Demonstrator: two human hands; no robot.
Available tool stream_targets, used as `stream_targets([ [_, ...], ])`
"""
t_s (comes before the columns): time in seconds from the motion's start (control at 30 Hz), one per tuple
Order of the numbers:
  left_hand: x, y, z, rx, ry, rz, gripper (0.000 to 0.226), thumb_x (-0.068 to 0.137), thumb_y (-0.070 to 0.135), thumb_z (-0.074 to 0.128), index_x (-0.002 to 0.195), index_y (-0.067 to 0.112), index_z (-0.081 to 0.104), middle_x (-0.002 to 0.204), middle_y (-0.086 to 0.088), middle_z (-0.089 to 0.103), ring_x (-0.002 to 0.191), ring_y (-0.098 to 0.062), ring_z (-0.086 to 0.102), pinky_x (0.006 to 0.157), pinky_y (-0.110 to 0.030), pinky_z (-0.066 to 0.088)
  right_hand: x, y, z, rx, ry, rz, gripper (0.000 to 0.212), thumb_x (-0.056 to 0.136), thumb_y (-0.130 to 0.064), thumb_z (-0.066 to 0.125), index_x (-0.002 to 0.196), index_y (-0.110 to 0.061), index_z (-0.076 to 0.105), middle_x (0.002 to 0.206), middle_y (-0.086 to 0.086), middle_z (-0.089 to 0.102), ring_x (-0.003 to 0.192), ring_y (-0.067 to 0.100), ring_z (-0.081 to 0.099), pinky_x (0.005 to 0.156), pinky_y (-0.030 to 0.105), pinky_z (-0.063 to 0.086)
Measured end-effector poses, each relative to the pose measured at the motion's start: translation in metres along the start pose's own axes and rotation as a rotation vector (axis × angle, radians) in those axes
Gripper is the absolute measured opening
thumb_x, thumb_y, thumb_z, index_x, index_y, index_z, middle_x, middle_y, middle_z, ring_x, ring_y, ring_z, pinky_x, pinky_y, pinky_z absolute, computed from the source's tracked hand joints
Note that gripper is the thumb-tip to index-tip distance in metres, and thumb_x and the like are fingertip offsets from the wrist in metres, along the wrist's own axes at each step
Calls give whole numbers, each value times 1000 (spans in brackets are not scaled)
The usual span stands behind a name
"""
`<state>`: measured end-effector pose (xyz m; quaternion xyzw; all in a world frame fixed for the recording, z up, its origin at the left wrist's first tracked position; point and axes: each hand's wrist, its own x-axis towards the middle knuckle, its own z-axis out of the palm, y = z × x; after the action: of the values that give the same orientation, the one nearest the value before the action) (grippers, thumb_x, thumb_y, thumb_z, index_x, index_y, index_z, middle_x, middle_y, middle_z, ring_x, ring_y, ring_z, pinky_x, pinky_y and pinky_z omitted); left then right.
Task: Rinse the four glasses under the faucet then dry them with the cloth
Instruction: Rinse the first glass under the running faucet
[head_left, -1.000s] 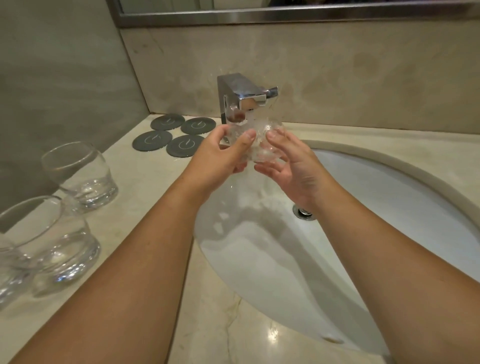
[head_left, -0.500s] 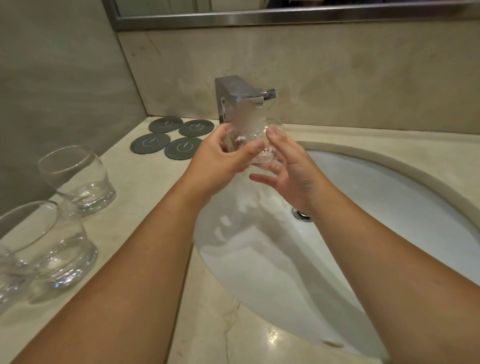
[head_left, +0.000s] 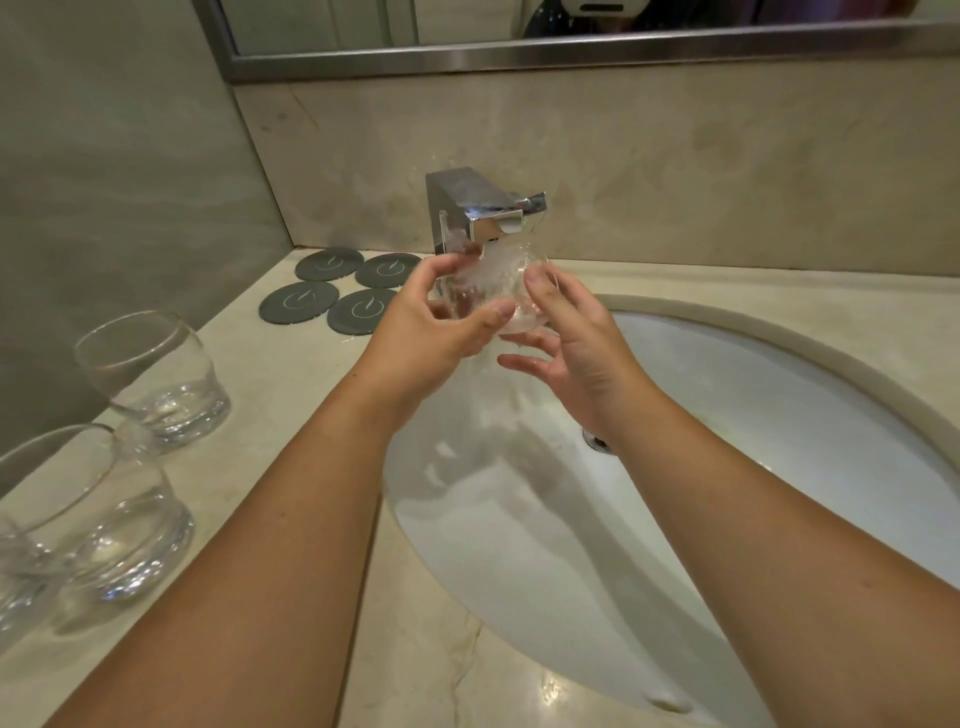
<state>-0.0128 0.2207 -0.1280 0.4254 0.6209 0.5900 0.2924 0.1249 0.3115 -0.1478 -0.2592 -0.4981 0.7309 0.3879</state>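
Observation:
A clear glass (head_left: 493, 291) is held under the chrome faucet (head_left: 478, 213), and water runs over it. My left hand (head_left: 431, 332) grips the glass from the left, thumb across its front. My right hand (head_left: 571, 343) touches its right side with thumb and forefinger, the other fingers spread below. On the counter at the left stand a second glass (head_left: 156, 379) and a third glass (head_left: 98, 514); a further glass (head_left: 15, 577) is cut off by the left edge. No cloth is in view.
The white oval sink basin (head_left: 779, 441) lies below my hands, its drain (head_left: 597, 441) partly hidden by my right wrist. Several dark round coasters (head_left: 332, 291) lie left of the faucet. A wall closes the counter's left side; a mirror frame (head_left: 519, 52) runs above.
The glass has turned a little between my hands under the water. My right hand's lower fingers have spread away from it. The glasses on the counter have not moved.

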Motion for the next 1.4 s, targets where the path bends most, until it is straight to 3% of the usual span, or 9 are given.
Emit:
stream_targets([
  [0.13,1,2,-1,-123,9,-47,65,73,45,96,127,32,62,107,-10,81,94,-20,77,101,-51,62,-1,-3,-3,2,-73,51,82,84,-42,80,158,-33,44,146,3,59,126,31,62,84,45,64],
  [0.33,-3,2,1,-75,-52,-36,77,76,40,89,144,31,55,119,-13,76,100,-26,79,99,-44,63,1,-4,-3,90,-30,8,71,93,-25,80,156,-20,47,104,1,76,92,27,68,81,36,60],
  [0.47,-2,0,-2,35,-52,53,68,86,23,90,143,37,54,124,-13,73,98,-19,77,81,-29,62,2,-2,0,41,-14,5,79,93,-40,79,158,-17,42,124,7,68,90,26,73,77,35,60],
  [0.7,-2,2,-2,-42,-66,-4,57,86,33,85,137,32,60,101,-7,79,76,-14,73,80,-28,61,-1,-8,-7,-23,-52,-13,68,94,-35,78,154,-45,47,124,-17,69,128,26,65,85,44,62],
  [0.8,-1,0,0,-59,-74,0,50,86,36,84,131,37,61,104,-8,78,85,-17,73,86,-31,63,-1,-8,-6,-18,-41,-29,66,86,-34,83,147,-41,58,138,0,67,115,28,70,73,36,59],
  [1.0,0,-1,-2,64,-72,94,59,80,40,92,127,56,59,137,9,70,125,-16,70,103,-41,60,-2,-6,-1,-8,22,-44,47,93,-39,76,137,-27,65,112,0,72,94,20,72,69,32,57],
  [1.17,1,1,-1,24,-1,77,49,89,36,87,131,41,63,116,-5,77,100,-16,77,91,-35,64,-1,-5,-2,-68,-44,15,58,91,-56,74,142,-31,62,132,4,70,107,26,72,76,42,59],
  [1.27,2,1,-1,-20,-9,51,42,93,31,82,130,32,63,107,-6,79,85,-15,75,85,-31,63,0,-3,-3,-44,-70,51,78,83,-45,80,154,-31,51,144,2,64,121,32,68,77,43,61],
  [1.4,1,-1,-1,-62,-31,20,53,83,42,83,131,34,61,107,-7,77,86,-17,75,90,-36,64,0,-2,-4,-27,-71,3,79,87,-35,83,156,-23,47,141,8,67,99,26,74,70,36,57],
])
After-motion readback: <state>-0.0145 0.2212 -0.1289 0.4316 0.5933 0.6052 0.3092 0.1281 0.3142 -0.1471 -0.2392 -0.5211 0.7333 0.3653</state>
